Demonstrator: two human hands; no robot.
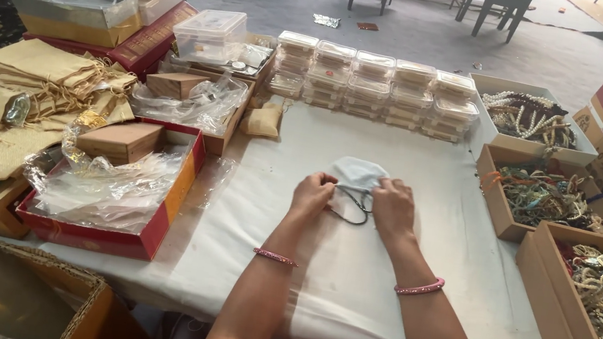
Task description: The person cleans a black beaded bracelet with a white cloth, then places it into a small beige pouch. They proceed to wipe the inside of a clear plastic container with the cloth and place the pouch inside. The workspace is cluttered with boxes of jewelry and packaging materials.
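Observation:
A small pale blue-white cloth pouch lies on the white table cover. My left hand pinches its lower left edge. My right hand holds its lower right edge. A thin dark cord loop hangs between the two hands, just under the pouch. Each wrist wears a pink beaded bangle.
Stacked clear plastic boxes line the table's far side. Cardboard trays of beaded jewellery stand to the right. On the left are a red box with plastic wrap and a wooden case, jute pouches and more containers.

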